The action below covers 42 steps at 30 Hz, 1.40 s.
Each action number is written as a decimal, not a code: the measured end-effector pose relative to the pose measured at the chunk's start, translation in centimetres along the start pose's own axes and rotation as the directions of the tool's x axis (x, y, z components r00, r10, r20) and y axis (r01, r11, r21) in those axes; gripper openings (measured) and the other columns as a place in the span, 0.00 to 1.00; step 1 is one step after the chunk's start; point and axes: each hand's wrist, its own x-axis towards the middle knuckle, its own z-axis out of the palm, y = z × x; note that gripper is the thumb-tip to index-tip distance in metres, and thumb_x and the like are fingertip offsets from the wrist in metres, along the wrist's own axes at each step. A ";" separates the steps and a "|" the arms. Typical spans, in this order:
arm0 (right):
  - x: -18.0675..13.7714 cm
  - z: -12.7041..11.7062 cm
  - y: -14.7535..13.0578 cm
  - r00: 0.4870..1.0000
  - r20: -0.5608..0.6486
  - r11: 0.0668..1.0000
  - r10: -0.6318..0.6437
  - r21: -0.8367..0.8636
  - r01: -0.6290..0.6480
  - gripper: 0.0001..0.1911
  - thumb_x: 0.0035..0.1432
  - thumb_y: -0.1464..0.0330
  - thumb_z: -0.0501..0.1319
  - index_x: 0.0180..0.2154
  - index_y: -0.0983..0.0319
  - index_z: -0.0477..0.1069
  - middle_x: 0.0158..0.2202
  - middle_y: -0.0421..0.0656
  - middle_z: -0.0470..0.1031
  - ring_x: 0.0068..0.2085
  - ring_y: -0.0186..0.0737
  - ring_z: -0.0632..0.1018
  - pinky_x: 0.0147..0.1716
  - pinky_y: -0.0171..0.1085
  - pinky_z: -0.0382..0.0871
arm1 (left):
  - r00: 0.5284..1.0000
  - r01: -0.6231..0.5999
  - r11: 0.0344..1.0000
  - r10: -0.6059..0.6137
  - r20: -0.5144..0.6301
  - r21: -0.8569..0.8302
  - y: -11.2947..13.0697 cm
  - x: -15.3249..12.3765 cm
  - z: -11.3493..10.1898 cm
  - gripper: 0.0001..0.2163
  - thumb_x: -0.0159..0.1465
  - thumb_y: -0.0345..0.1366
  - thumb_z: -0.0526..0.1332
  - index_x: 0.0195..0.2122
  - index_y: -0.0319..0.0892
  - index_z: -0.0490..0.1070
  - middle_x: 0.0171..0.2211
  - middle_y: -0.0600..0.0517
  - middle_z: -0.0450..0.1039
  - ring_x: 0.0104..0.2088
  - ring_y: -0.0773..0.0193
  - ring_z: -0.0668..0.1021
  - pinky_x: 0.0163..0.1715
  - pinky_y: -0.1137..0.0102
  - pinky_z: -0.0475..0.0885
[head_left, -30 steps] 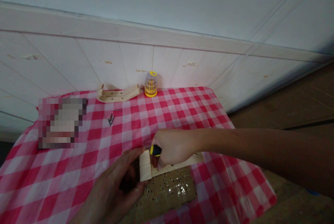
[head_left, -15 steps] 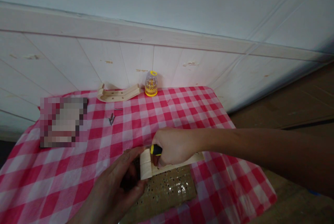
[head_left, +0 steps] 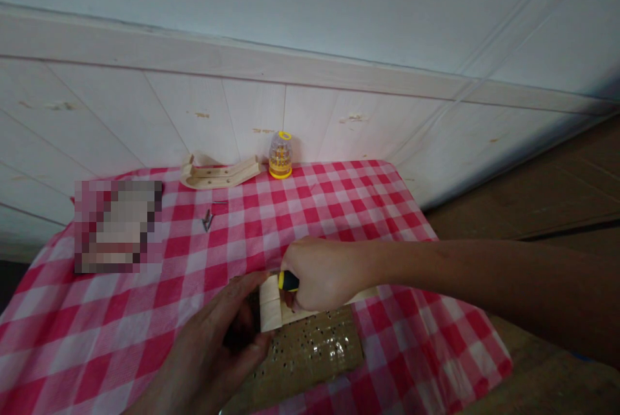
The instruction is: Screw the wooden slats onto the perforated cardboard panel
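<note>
My right hand (head_left: 322, 276) is wrapped round a black and yellow screwdriver handle (head_left: 289, 281); the tool's tip is hidden beneath the fingers. Under it lies a pale wooden piece (head_left: 271, 312) with a raised block at its left end. Fingers and thumb of my left hand (head_left: 217, 331) grip that end from both sides. The wooden piece rests on a tape-wrapped cardboard slab (head_left: 314, 347) dotted with small holes. My right forearm covers most of the piece's right side.
A second curved wooden piece (head_left: 220, 176) with holes lies by the wall. Beside it stands a yellow-based bit case (head_left: 281, 157). Several small screws (head_left: 208, 220) lie nearer. At left is a pixelated flat object (head_left: 119, 228). A red checked cloth (head_left: 387, 208) covers the table.
My right hand has shifted and turned slightly round the screwdriver, its wrist a little lower. The left hand and the wooden piece stay in place.
</note>
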 end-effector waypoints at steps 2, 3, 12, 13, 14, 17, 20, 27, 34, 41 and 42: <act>0.0 0.1 0.0 1.000 -0.003 1.000 0.006 0.007 -0.006 0.13 0.58 0.71 0.63 0.40 0.71 0.82 0.27 0.45 0.78 0.23 0.32 0.70 0.21 0.33 0.57 | 1.000 -0.014 1.000 0.014 -0.010 0.019 0.2 0.1 -0.2 0.28 0.63 0.31 0.61 0.65 0.51 0.63 0.28 0.59 0.74 0.23 0.69 0.75 0.21 0.78 0.71; 0.0 0.1 0.0 1.000 -0.005 1.000 0.010 0.012 -0.010 0.13 0.58 0.71 0.63 0.40 0.71 0.82 0.27 0.45 0.78 0.23 0.32 0.70 0.21 0.33 0.57 | 1.000 -0.023 1.000 0.023 -0.008 0.020 0.3 0.2 -0.2 0.28 0.63 0.31 0.61 0.65 0.50 0.63 0.28 0.58 0.74 0.23 0.69 0.75 0.21 0.78 0.71; 0.6 0.3 0.3 0.998 0.046 0.999 0.038 0.014 -0.039 0.14 0.56 0.71 0.63 0.40 0.74 0.83 0.29 0.48 0.79 0.26 0.35 0.73 0.21 0.33 0.60 | 0.995 -0.070 0.998 0.069 -0.067 -0.007 0.9 0.5 0.0 0.26 0.61 0.31 0.62 0.63 0.48 0.67 0.27 0.58 0.74 0.21 0.70 0.74 0.18 0.79 0.69; 0.6 0.3 0.3 0.998 0.051 0.999 0.036 0.029 -0.037 0.15 0.56 0.71 0.63 0.41 0.74 0.83 0.29 0.48 0.79 0.26 0.35 0.73 0.21 0.32 0.61 | 0.996 -0.067 0.998 0.066 -0.062 -0.011 0.8 0.5 0.0 0.26 0.62 0.31 0.62 0.63 0.49 0.67 0.27 0.58 0.74 0.21 0.70 0.74 0.19 0.79 0.70; 0.7 0.4 0.3 0.998 0.057 0.998 0.036 0.042 -0.039 0.15 0.56 0.71 0.63 0.41 0.74 0.83 0.29 0.48 0.79 0.26 0.35 0.73 0.21 0.32 0.61 | 0.997 -0.060 0.998 0.059 -0.055 -0.016 0.7 0.4 -0.1 0.27 0.62 0.31 0.62 0.63 0.49 0.66 0.27 0.58 0.74 0.22 0.70 0.75 0.19 0.79 0.70; 0.8 0.5 0.3 0.996 0.066 0.998 0.053 0.037 -0.055 0.14 0.57 0.71 0.62 0.40 0.74 0.83 0.29 0.48 0.79 0.25 0.34 0.72 0.21 0.32 0.61 | 0.999 -0.029 0.999 0.029 -0.016 -0.026 0.5 0.3 -0.1 0.27 0.63 0.31 0.62 0.64 0.49 0.65 0.28 0.57 0.75 0.23 0.69 0.76 0.21 0.79 0.72; 0.7 0.6 0.1 0.997 0.051 0.998 0.057 -0.006 -0.057 0.13 0.58 0.71 0.61 0.39 0.72 0.83 0.29 0.48 0.80 0.23 0.33 0.71 0.20 0.32 0.58 | 1.000 -0.016 0.999 0.016 -0.010 -0.035 0.4 0.2 -0.2 0.27 0.62 0.32 0.62 0.64 0.48 0.66 0.27 0.57 0.75 0.23 0.69 0.76 0.21 0.79 0.71; 0.6 0.3 0.2 0.998 0.061 0.999 0.028 -0.023 -0.027 0.16 0.57 0.71 0.60 0.41 0.73 0.83 0.31 0.51 0.82 0.25 0.36 0.72 0.20 0.33 0.59 | 1.000 -0.001 0.999 0.000 -0.031 -0.036 0.3 0.1 -0.1 0.27 0.62 0.32 0.62 0.64 0.50 0.66 0.28 0.57 0.75 0.24 0.68 0.77 0.22 0.78 0.73; 0.3 0.2 -0.2 0.997 0.066 0.999 0.043 -0.031 -0.041 0.16 0.58 0.72 0.59 0.42 0.73 0.82 0.31 0.51 0.81 0.23 0.34 0.71 0.19 0.32 0.59 | 0.998 -0.050 0.999 0.050 -0.048 -0.001 0.3 0.3 0.0 0.27 0.62 0.31 0.62 0.63 0.49 0.65 0.27 0.59 0.74 0.23 0.69 0.76 0.21 0.79 0.72; 0.6 0.5 0.0 0.998 0.047 0.998 0.031 -0.052 -0.028 0.16 0.60 0.71 0.59 0.41 0.74 0.83 0.31 0.52 0.81 0.23 0.34 0.70 0.19 0.32 0.58 | 0.999 -0.027 1.000 0.026 -0.036 -0.005 0.1 0.1 0.2 0.27 0.63 0.31 0.61 0.64 0.49 0.64 0.27 0.59 0.73 0.22 0.69 0.75 0.21 0.79 0.70; 0.7 0.6 0.0 0.999 0.042 0.998 0.024 -0.054 -0.022 0.16 0.60 0.72 0.59 0.40 0.74 0.83 0.31 0.51 0.81 0.22 0.34 0.69 0.19 0.33 0.57 | 0.999 -0.023 1.000 0.022 -0.033 -0.009 0.0 0.0 0.3 0.27 0.63 0.31 0.61 0.64 0.49 0.65 0.27 0.59 0.73 0.22 0.69 0.75 0.21 0.79 0.70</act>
